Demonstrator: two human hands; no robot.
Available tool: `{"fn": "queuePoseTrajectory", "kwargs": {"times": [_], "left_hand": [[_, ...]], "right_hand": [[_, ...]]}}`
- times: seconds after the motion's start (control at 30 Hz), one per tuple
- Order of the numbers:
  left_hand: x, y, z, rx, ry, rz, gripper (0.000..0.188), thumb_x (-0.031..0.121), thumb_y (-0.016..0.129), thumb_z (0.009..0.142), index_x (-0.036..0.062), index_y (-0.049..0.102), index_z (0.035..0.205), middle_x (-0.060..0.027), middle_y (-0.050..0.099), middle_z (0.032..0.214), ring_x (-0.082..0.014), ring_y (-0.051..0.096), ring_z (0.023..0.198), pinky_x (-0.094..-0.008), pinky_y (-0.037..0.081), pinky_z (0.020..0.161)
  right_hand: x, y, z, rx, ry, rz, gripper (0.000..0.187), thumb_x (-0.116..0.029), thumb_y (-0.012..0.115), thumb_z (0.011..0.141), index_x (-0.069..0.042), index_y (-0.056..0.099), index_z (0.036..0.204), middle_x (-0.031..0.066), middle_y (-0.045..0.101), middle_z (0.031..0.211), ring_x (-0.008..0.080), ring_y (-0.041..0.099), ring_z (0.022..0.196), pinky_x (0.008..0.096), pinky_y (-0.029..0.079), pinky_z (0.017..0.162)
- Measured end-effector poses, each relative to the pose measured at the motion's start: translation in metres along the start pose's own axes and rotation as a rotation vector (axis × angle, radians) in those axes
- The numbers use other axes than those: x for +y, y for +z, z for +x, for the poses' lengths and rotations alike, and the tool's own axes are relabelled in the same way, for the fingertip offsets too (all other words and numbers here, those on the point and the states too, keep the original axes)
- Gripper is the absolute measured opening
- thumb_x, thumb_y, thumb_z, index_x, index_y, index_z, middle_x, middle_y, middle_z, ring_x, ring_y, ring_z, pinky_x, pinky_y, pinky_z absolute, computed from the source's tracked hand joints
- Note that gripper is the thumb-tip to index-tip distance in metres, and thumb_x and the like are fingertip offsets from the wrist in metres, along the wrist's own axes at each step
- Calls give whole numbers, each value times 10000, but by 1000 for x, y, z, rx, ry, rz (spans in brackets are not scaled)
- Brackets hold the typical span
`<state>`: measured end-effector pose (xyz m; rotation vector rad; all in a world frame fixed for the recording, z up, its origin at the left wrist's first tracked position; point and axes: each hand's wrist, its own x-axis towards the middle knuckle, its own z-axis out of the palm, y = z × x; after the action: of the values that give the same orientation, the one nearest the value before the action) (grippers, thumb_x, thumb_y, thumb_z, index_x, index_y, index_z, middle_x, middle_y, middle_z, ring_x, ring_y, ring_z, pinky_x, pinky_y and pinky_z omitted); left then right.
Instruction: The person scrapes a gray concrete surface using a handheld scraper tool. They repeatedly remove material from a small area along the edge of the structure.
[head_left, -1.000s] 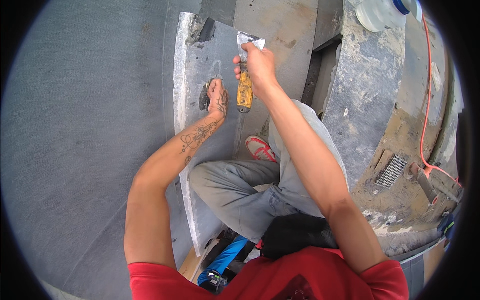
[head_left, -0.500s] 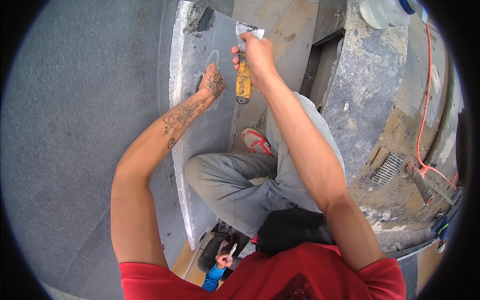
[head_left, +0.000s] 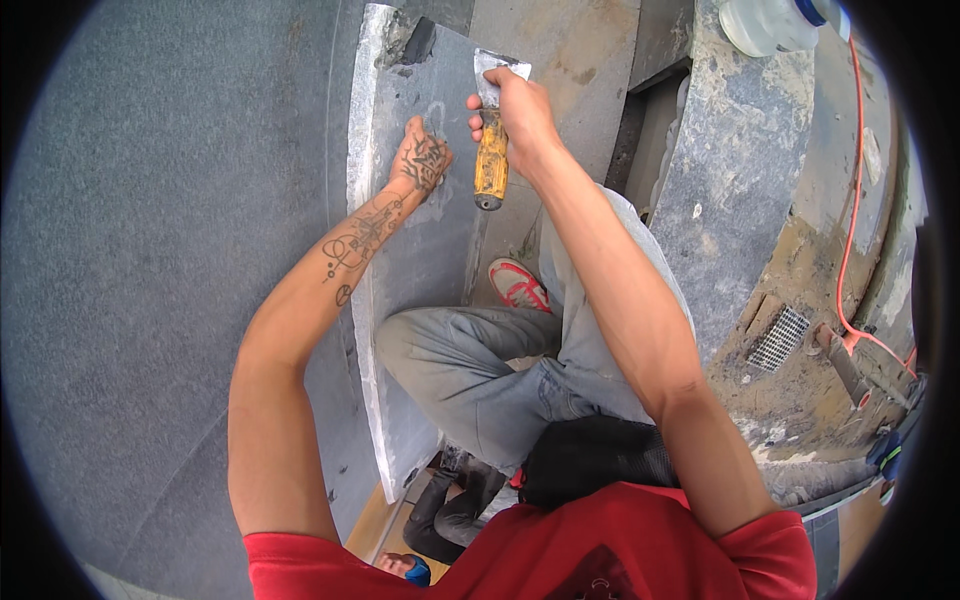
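My right hand (head_left: 520, 118) grips a putty knife (head_left: 491, 170) with a worn yellow handle. Its broad, whitish-smeared blade points away from me, and my thumb presses on the blade. To its left, my tattooed left hand (head_left: 424, 160) is closed against the face of a grey stone slab (head_left: 420, 270). Whatever its curled fingers may hold is hidden. Pale smears mark the slab around that hand. A rough whitish edge runs along the slab's left side, and a dark grey patch (head_left: 418, 40) shows near its far end.
A wide dark grey surface (head_left: 160, 250) fills the left. On the right are a stained stone ledge (head_left: 740, 190), a clear plastic container (head_left: 765, 28), an orange cord (head_left: 856, 200) and a metal grate (head_left: 778, 340). Another person's hand (head_left: 398, 565) appears at the bottom.
My left hand has rolled over, showing more of its tattooed back. The putty knife stays nearly still in my right hand. The other person's hand, earlier holding a whitish object, has moved down and left.
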<state>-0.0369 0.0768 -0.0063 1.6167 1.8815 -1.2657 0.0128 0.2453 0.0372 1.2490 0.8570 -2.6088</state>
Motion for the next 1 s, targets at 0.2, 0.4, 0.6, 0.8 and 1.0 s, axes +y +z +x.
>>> {"fn": "queuePoseTrajectory", "kwargs": {"times": [0.2, 0.4, 0.6, 0.8, 1.0], "left_hand": [[-3, 1, 18, -26, -51, -172, 111, 174, 591, 913, 198, 696, 938, 65, 695, 835, -120, 673, 861, -365, 367, 835], [13, 15, 12, 122, -114, -73, 109, 160, 624, 890, 193, 696, 814, 58, 643, 729, -139, 626, 722, -384, 360, 756], [42, 6, 10, -83, -194, 128, 165, 159, 636, 890, 184, 632, 727, 59, 451, 644, -111, 467, 624, -384, 298, 673], [42, 18, 18, -98, -173, -47, 150, 141, 632, 880, 178, 654, 736, 68, 533, 655, -117, 550, 636, -347, 325, 568], [39, 17, 10, -83, -179, -106, 42, 158, 655, 868, 180, 670, 837, 89, 503, 714, -101, 505, 607, -353, 312, 568]], "right_hand": [[1, -5, 3, 9, 10, 26, 248, -197, 479, 952, 9, 482, 1091, 108, 605, 780, 191, 549, 579, 342, 470, 498], [-2, -2, 2, 17, 11, 36, 249, -193, 480, 952, 11, 481, 1093, 107, 599, 774, 192, 549, 584, 341, 475, 499], [-3, -4, 2, 31, 7, 52, 258, -195, 478, 953, 17, 485, 1100, 108, 601, 777, 187, 552, 582, 346, 479, 501], [-2, -3, 3, 36, 5, 54, 255, -200, 468, 957, 13, 484, 1097, 111, 601, 776, 190, 552, 581, 351, 481, 506], [-3, -8, 7, 47, -6, 89, 239, -205, 472, 957, -1, 480, 1083, 109, 600, 763, 197, 552, 579, 357, 478, 516]]}}
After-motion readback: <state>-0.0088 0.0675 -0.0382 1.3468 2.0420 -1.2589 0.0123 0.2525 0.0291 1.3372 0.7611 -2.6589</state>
